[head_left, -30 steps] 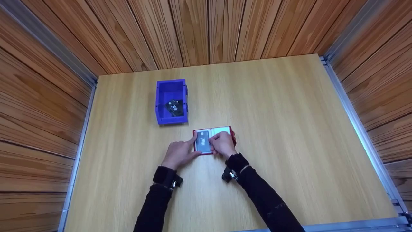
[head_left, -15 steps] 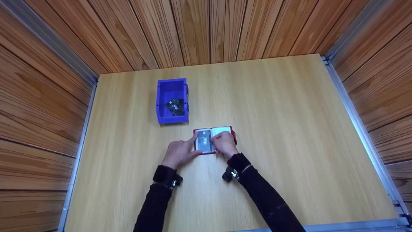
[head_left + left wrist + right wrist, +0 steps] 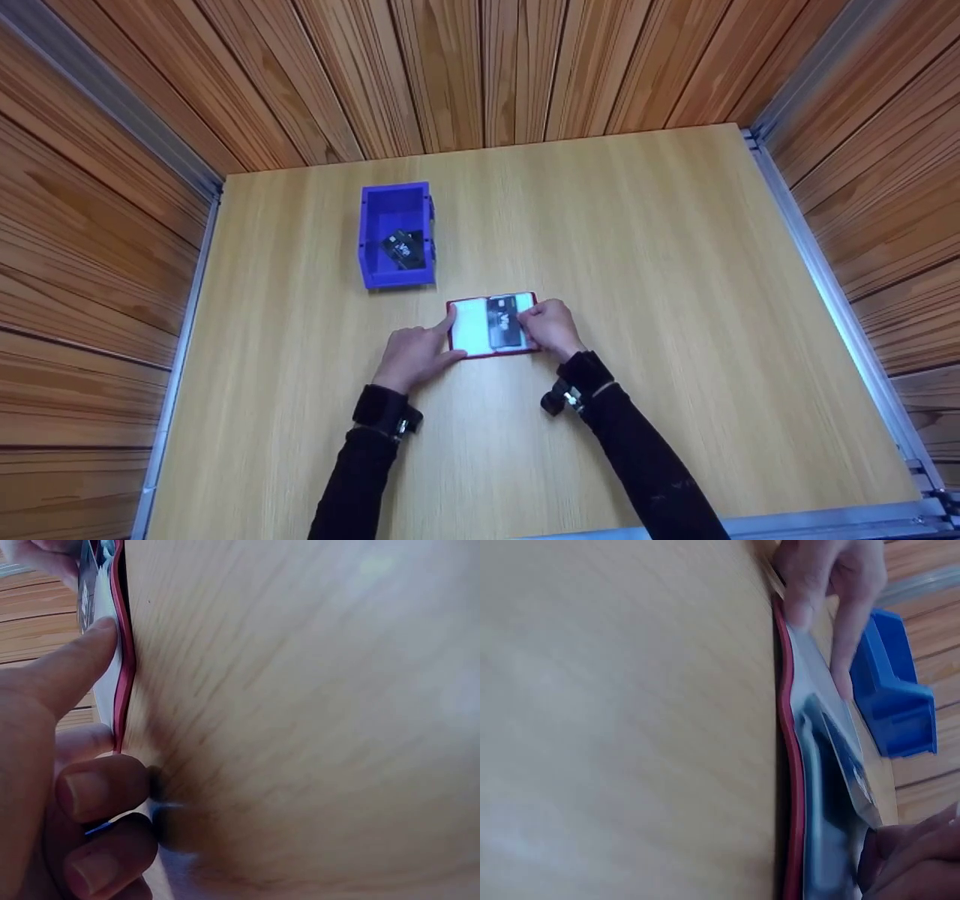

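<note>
A red-covered card holder (image 3: 470,330) lies spread on the table, its left page pale. With thumb and forefinger spread straight, my left hand (image 3: 412,356) presses on the left page's edges; its other fingers (image 3: 101,787) curl beside the holder in the left wrist view. Over the right page is a black card (image 3: 503,322) with white lettering. My right hand (image 3: 553,326) pinches the card at its right edge. Seen in the right wrist view, the card (image 3: 847,765) is tilted, its pinched end raised above the clear sleeve (image 3: 817,802).
Behind the holder, to the left, stands a blue bin (image 3: 397,280) with black cards (image 3: 405,249) in it. The wooden table (image 3: 675,300) meets plank walls (image 3: 450,75) at the back and sides. A metal rail (image 3: 840,517) runs along the front edge.
The card has moved right, from under the left page's clear sleeve to over the right page, in my right hand's pinch. My left hand has stayed on the holder.
</note>
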